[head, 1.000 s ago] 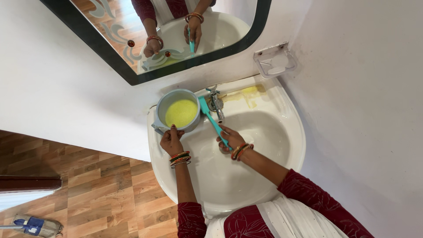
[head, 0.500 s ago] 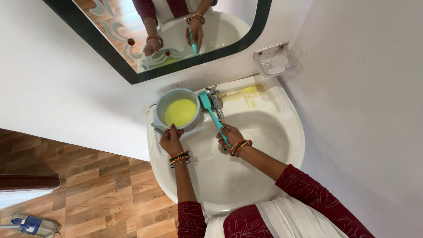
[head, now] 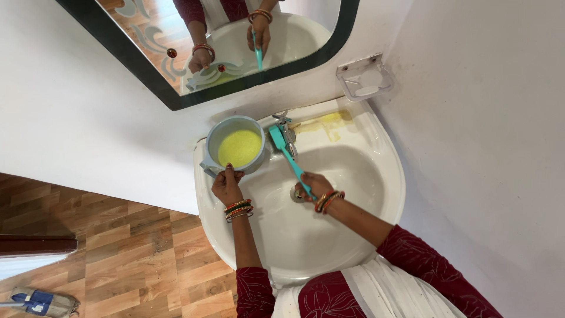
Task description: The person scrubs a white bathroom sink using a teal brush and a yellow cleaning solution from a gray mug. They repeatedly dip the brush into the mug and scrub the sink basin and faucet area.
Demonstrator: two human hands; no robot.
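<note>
Head view, left hand (head: 226, 185) gripping grey mug (head: 235, 147), right hand (head: 316, 186) gripping teal brush (head: 288, 158) against tap (head: 288, 134), soap dish (head: 364, 79) beyond

The mirror (head: 194, 53) is cut off at the top. The right hand (head: 315, 187) hides part of the drain (head: 296, 195).

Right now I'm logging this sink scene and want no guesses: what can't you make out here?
- Drain: partly covered by the right hand, head view.
- Teal brush bristles: facing the tap, contact unclear.
- Yellow contents of the grey mug: liquid or powder, too small to tell.
- Item on the floor: cut off by the bottom edge.
- Left hand fingertips: hidden behind the mug's rim.
</note>
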